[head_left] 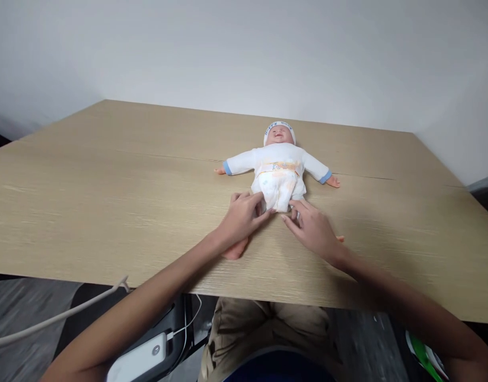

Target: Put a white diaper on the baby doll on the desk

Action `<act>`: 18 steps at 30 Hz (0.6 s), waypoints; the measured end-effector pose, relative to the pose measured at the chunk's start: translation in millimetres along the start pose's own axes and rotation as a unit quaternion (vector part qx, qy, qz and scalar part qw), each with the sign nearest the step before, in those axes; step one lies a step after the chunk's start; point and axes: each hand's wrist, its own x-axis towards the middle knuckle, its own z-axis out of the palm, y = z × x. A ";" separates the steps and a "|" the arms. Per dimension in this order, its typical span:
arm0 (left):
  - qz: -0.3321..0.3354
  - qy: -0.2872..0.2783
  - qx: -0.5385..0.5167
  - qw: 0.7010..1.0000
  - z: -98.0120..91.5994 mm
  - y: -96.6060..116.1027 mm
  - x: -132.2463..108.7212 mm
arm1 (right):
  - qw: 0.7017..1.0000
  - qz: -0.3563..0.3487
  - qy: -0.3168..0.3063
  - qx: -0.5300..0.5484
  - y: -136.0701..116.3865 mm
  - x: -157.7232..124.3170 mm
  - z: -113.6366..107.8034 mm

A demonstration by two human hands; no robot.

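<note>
A baby doll [279, 136] lies on its back on the table, arms spread, in a white top with blue cuffs and a white headband. A white diaper [278, 185] with an orange patterned waistband is around its hips. My left hand [244, 217] is at the diaper's left leg edge, fingers curled and thumb by the bottom of the crotch. At the right leg edge, my right hand [313, 228] has its bent fingers closed on the diaper, the thumb lower down. My hands hide most of the doll's legs; one foot [236, 249] shows below my left wrist.
The wooden table [108, 201] has a seam across it and meets a white wall [244, 58] behind. A pale cable [60, 318] hangs by the front edge at left. Below it, a white device [138, 361] with a cord rests on a black case.
</note>
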 end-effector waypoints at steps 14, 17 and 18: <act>0.058 0.030 -0.083 0.994 -2.5 -9.5 -2.5 | 0.999 0.022 -0.036 0.034 -7.2 5.8 1.8; 0.021 0.032 -0.111 0.993 -3.3 -11.1 -3.6 | 0.991 0.067 -0.009 0.111 -2.9 8.4 1.6; 0.007 0.032 -0.134 0.990 -3.0 -12.0 -4.1 | 0.986 0.079 0.008 0.144 -0.9 8.2 1.4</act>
